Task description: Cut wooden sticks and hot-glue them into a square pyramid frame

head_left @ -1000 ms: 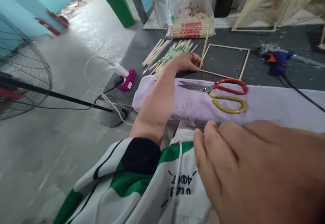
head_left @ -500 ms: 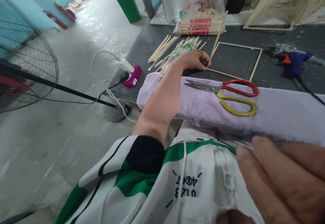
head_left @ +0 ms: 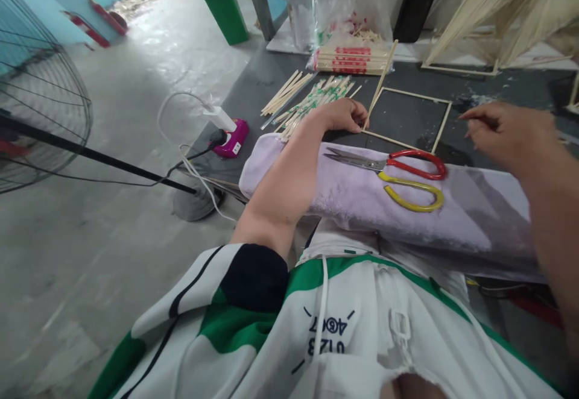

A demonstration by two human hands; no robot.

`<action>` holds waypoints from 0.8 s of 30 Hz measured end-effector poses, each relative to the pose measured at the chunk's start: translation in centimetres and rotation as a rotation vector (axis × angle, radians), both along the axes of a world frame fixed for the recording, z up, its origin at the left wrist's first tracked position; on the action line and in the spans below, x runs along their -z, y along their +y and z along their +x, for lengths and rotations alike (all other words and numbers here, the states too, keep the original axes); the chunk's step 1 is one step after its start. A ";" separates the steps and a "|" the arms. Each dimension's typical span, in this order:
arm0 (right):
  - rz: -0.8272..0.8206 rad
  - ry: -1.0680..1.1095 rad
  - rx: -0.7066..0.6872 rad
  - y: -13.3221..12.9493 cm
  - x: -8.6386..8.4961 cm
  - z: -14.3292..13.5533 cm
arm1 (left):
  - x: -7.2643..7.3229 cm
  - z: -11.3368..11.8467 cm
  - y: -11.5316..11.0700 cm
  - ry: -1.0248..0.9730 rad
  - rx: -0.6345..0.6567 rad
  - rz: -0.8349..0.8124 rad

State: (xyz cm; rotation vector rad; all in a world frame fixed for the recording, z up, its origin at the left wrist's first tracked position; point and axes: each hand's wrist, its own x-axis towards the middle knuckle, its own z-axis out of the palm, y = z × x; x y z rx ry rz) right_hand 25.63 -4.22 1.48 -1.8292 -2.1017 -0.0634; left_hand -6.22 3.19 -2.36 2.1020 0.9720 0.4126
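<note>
My left hand (head_left: pixel 350 114) is closed around the lower end of a thin wooden chopstick (head_left: pixel 381 82). It holds the stick tilted upward at the near left corner of a flat rectangular frame of sticks (head_left: pixel 443 126). The frame lies on the dark table. To the right of it, over the tabletop, is my right hand (head_left: pixel 502 131), its fingers partly bent with a gap between them and nothing visible in them. The blue glue gun is hidden behind that hand. Scissors (head_left: pixel 384 167) with one red and one yellow handle lie on a lilac towel (head_left: pixel 353 197) in front.
Loose chopsticks (head_left: pixel 286 93), green-printed wrapped chopsticks (head_left: pixel 323 97) and a red-printed pack (head_left: pixel 353 60) lie at the left and back. Finished-looking stick structures (head_left: pixel 470 25) stand at the back right. A pink power socket (head_left: pixel 236 140) with cables and a fan (head_left: pixel 43 91) are on the left.
My right hand has moved from close in front of the camera out over the table, where the glue gun was visible. The left hand keeps the chopstick at the frame's corner. The view has shifted slightly.
</note>
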 end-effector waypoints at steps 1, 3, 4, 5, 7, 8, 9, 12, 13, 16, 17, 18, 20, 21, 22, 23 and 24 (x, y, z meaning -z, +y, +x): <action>-0.053 0.016 0.056 0.5 1.4 1.1 | -0.1 0.0 -0.1 0.007 -0.002 0.003; -0.058 0.051 0.084 -0.2 4.3 3.6 | -0.2 0.1 -0.2 0.021 -0.005 0.006; -0.039 0.065 0.065 -0.8 5.4 4.4 | -0.3 0.1 -0.3 0.025 -0.005 0.008; -0.036 0.082 0.060 -1.2 6.1 4.7 | -0.4 0.1 -0.5 0.028 -0.004 0.011; -0.029 0.100 0.045 -1.6 6.5 4.4 | -0.6 0.2 -0.7 0.027 -0.002 0.016; -0.036 0.102 0.031 -1.6 6.4 4.0 | -0.7 0.3 -0.8 0.026 -0.003 0.015; -0.043 0.101 0.013 -1.5 6.1 3.6 | -0.8 0.3 -0.8 0.024 -0.006 0.011; -0.074 0.093 -0.040 -1.2 5.6 3.1 | -1.0 0.5 -0.9 0.021 -0.021 -0.013; -0.082 0.091 -0.039 -1.1 5.6 3.1 | -1.0 0.5 -0.9 0.019 -0.027 -0.019; -0.098 0.107 -0.026 -1.1 5.9 3.5 | -0.9 0.5 -0.9 0.015 -0.038 -0.025; -0.088 0.134 -0.018 -1.1 6.0 3.6 | -0.9 0.5 -1.0 0.015 -0.041 -0.028; -0.068 0.172 -0.011 -1.2 5.9 3.6 | -1.0 0.5 -1.0 0.015 -0.045 -0.034; -0.019 0.300 0.025 -1.6 5.1 3.5 | -1.1 0.5 -1.1 0.009 -0.053 -0.048; 0.000 0.397 0.042 -2.0 4.4 3.2 | -1.1 0.4 -1.2 0.003 -0.053 -0.056; 0.012 0.520 0.048 -2.7 3.4 2.9 | -1.2 0.4 -1.2 -0.005 -0.050 -0.062; 0.003 0.666 0.035 -3.8 2.2 2.5 | -1.3 0.4 -1.3 -0.011 -0.046 -0.065; -0.011 0.838 0.003 -5.2 0.9 2.1 | -1.3 0.3 -1.3 -0.017 -0.041 -0.066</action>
